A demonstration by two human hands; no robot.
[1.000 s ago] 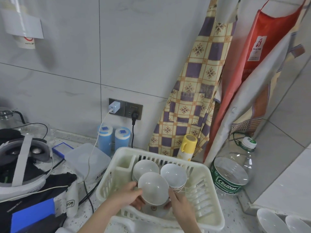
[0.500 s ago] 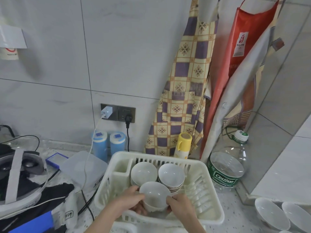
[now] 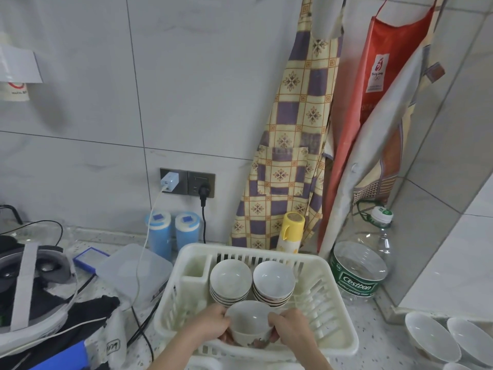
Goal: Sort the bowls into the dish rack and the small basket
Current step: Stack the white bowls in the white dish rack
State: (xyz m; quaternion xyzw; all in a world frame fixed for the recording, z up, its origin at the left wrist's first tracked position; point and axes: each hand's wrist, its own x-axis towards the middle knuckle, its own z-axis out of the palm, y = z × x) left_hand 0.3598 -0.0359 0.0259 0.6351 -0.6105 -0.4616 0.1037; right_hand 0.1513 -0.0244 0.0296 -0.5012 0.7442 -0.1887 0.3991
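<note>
Both hands hold 1 white bowl (image 3: 249,323) upright, low over the near end of the cream dish rack (image 3: 344,340): the left hand (image 3: 210,327) curls around its left side and the right hand (image 3: 289,328) grips its right side, fingers wrapped under the rim. Just behind it in the rack stand 2 stacks of bowls side by side, the left stack (image 3: 230,283) and the right stack (image 3: 273,281), each tilted toward the camera. More white bowls (image 3: 432,337) lie at the lower right edge, well apart from the rack. Right of the rack stands a large clear water bottle (image 3: 360,265) whose green label reads "Cestbon". A yellow bottle (image 3: 292,232) stands behind the rack, and a red apron (image 3: 378,84) with small unreadable print hangs above
</note>
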